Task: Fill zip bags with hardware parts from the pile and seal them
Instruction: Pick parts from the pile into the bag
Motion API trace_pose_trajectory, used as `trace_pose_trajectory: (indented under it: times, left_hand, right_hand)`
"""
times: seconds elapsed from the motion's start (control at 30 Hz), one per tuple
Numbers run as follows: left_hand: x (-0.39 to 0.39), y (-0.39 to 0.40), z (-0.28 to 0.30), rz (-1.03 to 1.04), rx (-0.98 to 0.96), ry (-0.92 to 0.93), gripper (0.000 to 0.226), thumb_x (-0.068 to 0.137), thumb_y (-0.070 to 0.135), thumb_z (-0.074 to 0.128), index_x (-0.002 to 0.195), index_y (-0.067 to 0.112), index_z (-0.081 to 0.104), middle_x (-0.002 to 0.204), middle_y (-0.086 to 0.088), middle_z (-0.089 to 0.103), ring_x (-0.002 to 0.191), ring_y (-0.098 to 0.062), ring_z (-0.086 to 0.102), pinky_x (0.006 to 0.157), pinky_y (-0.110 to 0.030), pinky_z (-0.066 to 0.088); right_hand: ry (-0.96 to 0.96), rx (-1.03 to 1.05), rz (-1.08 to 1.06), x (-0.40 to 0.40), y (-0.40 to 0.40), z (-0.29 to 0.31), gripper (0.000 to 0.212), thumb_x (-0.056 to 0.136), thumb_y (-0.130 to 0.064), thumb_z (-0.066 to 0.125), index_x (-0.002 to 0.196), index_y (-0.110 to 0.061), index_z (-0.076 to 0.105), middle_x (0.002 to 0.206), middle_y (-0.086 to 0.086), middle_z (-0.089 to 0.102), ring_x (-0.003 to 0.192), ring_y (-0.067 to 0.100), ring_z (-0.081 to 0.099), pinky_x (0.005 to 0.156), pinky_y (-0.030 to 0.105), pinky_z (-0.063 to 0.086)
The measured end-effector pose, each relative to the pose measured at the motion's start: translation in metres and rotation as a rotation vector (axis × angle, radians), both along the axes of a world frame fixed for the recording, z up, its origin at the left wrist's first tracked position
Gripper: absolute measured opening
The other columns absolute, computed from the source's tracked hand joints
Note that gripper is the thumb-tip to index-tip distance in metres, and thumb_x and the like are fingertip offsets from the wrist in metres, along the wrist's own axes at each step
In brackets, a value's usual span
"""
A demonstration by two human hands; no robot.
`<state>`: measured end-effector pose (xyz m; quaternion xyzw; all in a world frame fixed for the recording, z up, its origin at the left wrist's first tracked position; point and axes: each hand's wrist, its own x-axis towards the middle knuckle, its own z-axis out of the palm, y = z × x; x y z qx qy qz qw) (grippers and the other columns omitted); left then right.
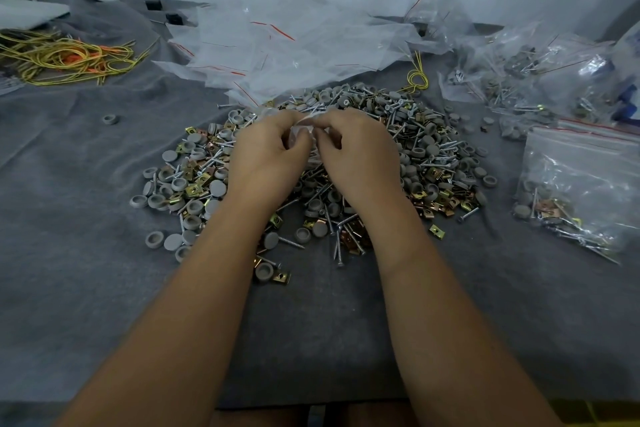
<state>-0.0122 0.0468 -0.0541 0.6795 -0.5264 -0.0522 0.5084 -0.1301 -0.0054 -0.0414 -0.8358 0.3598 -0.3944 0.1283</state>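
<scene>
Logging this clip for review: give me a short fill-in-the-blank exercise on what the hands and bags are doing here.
1. Both hands, left hand and right hand, pinch one clear ____ above the pile.
2. The filled bag lies at the ____ side of the pile.
3. The empty bags have ____ seal stripes.

Missing words: bag; right; red

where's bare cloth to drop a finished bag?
Bare grey cloth left of the mixed pile of screws, grey caps and brass clips, below the yellow-orange cords; only one stray grey cap there. Also the strip nearest the person. Crowded: empty clear zip bags behind the pile, filled zip bags at right.
</scene>
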Motion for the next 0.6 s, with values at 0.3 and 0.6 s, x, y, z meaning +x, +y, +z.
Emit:
trace_pose_trajectory:
  times: [0.3,0.6]
  left_hand:
    - [0.0044,0.0094,0.0100,0.385,-0.259,-0.025,0.033,0.096,0.021,0.046,0.123,0.022,0.066,0.086,0.006,0.052,0.072,-0.003,0.042,0.063,-0.016,0.031]
    - [0.0086,0.0033,0.0026,0.253,-0.023,0.167,0.030,0.089,0.026,0.049,0.113,0.028,0.068,0.047,0.010,0.048,0.041,0.000,0.044,0.041,-0.020,0.031]
  right_hand:
    - [-0.356,0.118,0.085,-0.0004,0.0011,0.0031,0.020,0.089,-0.016,0.055,0.106,-0.024,0.053,0.082,-0.011,0.060,0.061,0.007,0.051,0.056,0.030,0.046]
    - [0.259,0.093,0.155,-0.0001,-0.0011,0.0022,0.031,0.083,-0.005,0.054,0.097,-0.024,0.074,0.092,-0.003,0.064,0.092,0.018,0.057,0.077,0.032,0.046]
